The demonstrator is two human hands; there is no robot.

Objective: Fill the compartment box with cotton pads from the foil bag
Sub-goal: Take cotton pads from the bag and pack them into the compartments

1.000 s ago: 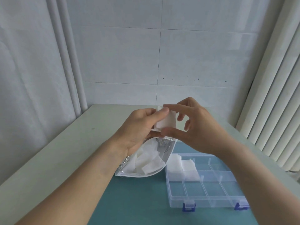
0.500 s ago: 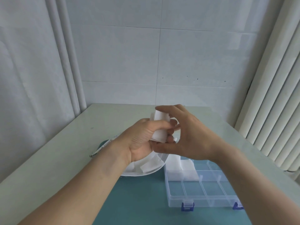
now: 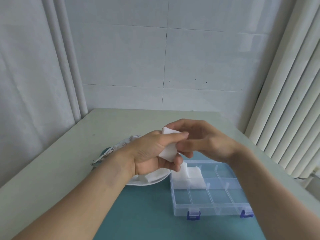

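Two bare forearms are seen entering from the lower edge. No sleeves are worn on either. The left hand point(image 3: 152, 153) and the right hand point(image 3: 206, 141) are ungloved. Fingernails are seen cut short and unpainted. Skin creases are noted at the left wrist.

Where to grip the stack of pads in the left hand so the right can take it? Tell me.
Take the stack of cotton pads by its free lower corner, below the left hand, which grips its middle. The right hand is already alongside, so pinch the flat faces from that side.
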